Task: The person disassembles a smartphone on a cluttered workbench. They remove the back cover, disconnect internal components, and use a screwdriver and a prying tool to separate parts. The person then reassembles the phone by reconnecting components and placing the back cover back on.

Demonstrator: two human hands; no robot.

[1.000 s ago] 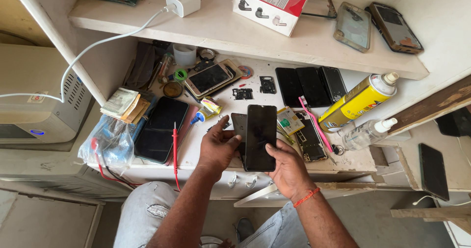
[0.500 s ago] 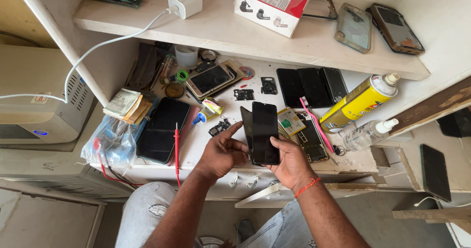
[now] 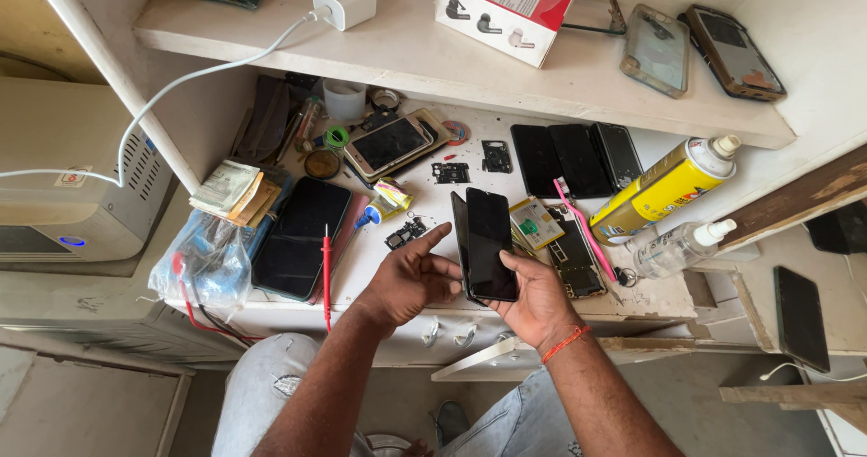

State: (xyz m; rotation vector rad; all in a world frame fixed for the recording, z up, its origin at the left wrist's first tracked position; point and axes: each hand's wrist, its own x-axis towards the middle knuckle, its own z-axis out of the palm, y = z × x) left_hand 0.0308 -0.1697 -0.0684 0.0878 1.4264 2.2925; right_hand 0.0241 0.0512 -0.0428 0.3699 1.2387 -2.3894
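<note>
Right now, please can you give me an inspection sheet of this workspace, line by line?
Surface: white worktop, worn and crowded, with a white shelf above it.
Job's things: black phone held upright over the worktop, its dark screen facing the camera.
Clutter: yellow spray can, clear spray bottle, pink toothbrush, opened phone body, three dark screens, large dark phone, folded banknotes, red and white box.
Grippers: right hand grips the phone from below; left hand open, fingertips at the phone's left edge.
Cables: white cable from white charger; red probe with red lead.
Surroundings: beige appliance at left; wooden boards at right.
</note>
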